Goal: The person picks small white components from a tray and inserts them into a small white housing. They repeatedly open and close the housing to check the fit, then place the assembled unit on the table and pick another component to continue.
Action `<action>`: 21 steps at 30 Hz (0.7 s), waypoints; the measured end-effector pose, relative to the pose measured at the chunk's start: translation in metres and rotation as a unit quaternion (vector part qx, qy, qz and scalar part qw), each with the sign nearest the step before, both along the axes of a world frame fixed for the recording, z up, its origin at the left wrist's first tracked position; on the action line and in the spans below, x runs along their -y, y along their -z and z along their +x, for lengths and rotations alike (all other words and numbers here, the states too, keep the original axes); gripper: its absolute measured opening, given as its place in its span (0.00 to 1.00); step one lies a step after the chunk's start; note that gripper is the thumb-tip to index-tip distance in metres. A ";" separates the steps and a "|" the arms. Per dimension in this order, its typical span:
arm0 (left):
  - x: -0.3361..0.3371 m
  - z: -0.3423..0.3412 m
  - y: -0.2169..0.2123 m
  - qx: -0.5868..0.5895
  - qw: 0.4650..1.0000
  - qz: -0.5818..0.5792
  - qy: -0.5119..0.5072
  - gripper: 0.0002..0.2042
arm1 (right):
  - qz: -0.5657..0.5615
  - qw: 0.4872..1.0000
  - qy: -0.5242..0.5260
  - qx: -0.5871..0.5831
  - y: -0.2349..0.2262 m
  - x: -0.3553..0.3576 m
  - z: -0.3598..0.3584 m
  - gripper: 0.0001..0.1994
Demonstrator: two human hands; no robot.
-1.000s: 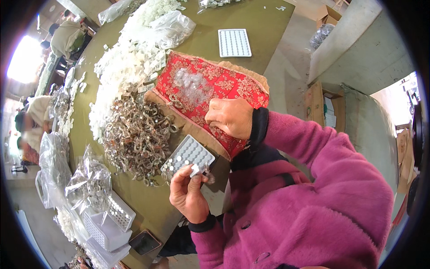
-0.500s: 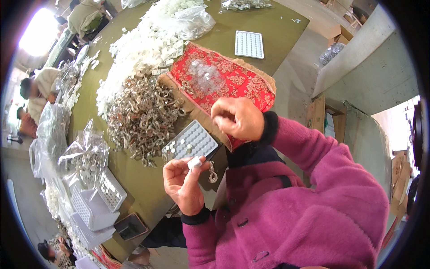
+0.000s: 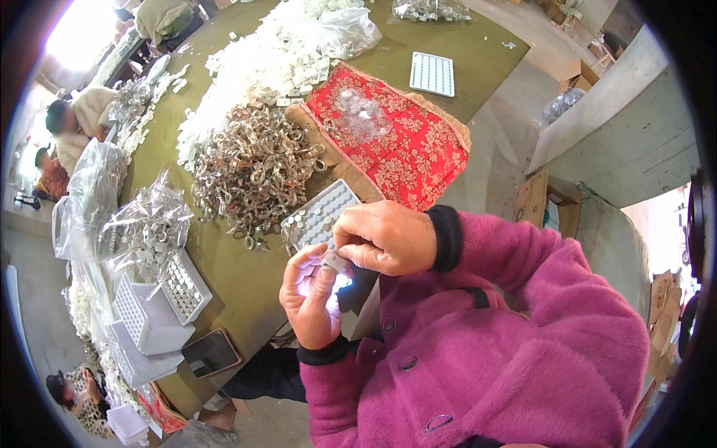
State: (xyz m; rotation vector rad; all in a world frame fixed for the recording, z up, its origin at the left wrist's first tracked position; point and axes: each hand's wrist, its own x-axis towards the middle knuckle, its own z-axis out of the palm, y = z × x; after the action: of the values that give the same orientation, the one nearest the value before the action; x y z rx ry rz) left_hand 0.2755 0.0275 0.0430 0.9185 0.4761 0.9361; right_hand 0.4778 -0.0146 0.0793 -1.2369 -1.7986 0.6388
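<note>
My left grip (image 3: 312,306) pinches a small white piece (image 3: 335,261) at its fingertips; my right grip (image 3: 390,237) meets it there, pinching what I cannot tell. Earlier my right was apart, by the red cloth (image 3: 422,149); bluish light (image 3: 343,283) now glows beside my left palm. My right partly hides the grey tray (image 3: 334,200); beyond, the counter (image 3: 243,299) holds heaped silvery rings (image 3: 250,168).

dk phone (image 3: 212,353) on tbl (image 3: 246,299); cardbd box (image 3: 531,199) at R

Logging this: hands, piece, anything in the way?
Left hand pinching small white plastic-looking piece. Right hand close against it, contact unclear. Dimpled grey rectangular plastic tray partly hidden behind right hand.
</note>
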 end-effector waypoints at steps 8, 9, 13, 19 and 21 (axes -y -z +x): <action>0.002 -0.010 -0.006 -0.019 1.000 0.003 0.018 0.13 | -0.090 0.992 0.015 -0.084 -0.011 0.005 -0.007 0.05; 0.002 -0.011 -0.004 0.005 1.000 -0.024 0.018 0.13 | -0.058 0.997 0.005 -0.048 -0.011 0.005 -0.008 0.05; -0.001 -0.016 0.001 0.047 0.997 -0.056 0.032 0.12 | 0.022 0.998 -0.013 0.050 -0.007 0.003 -0.016 0.06; -0.003 -0.021 0.000 0.042 0.996 -0.069 0.025 0.09 | 0.111 0.984 -0.030 0.133 -0.006 -0.003 -0.018 0.07; -0.004 -0.021 -0.001 0.033 0.997 -0.072 0.022 0.09 | 0.124 0.977 -0.038 0.170 -0.009 -0.005 -0.018 0.07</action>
State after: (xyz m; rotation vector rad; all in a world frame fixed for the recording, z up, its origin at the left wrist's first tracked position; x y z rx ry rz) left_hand 0.2544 0.0312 0.0444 0.7623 0.4581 0.8778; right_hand 0.4598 -0.0097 0.0886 -1.1599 -2.1428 0.2388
